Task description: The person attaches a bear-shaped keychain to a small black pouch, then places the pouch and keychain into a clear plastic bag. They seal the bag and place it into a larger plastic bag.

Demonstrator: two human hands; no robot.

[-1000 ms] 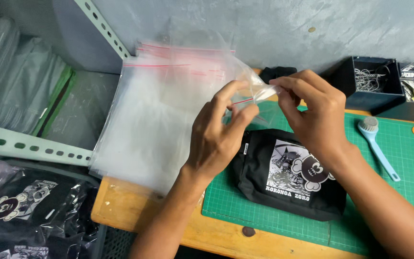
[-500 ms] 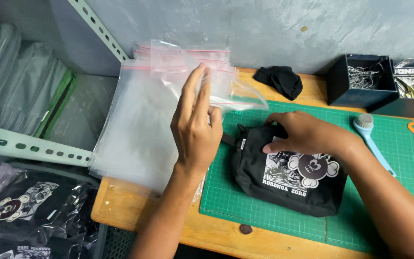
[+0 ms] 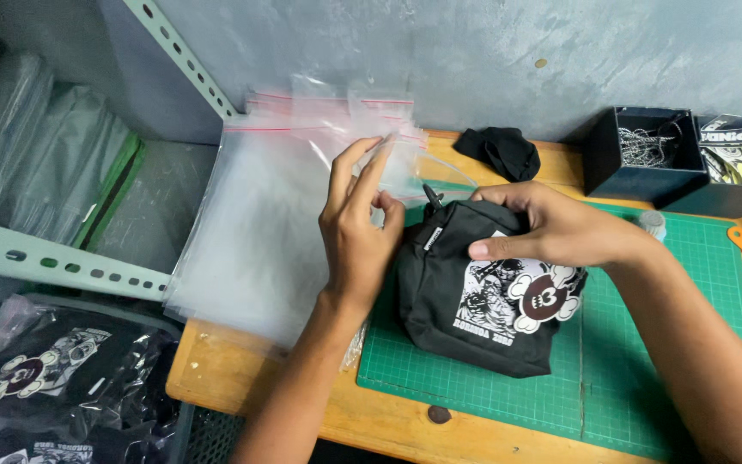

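On a green gridded cutting mat (image 3: pixel 646 361) over a wooden bench, a black fabric pouch with a white cartoon print (image 3: pixel 483 301) has been lifted at its top edge since half a second ago, gripped by the closed right hand (image 3: pixel 551 228). A clear zip-seal plastic bag (image 3: pixel 405 167) is pinched open between the left hand (image 3: pixel 358 232) thumb and fingers just beside the pouch, now brought closer to the bag's mouth.

clear zip bags (image 3: pixel 259 223): stacked, red-striped, left of mat | bagged black pouches (image 3: pixel 45 378): bottom-left, apparently plastic-wrapped
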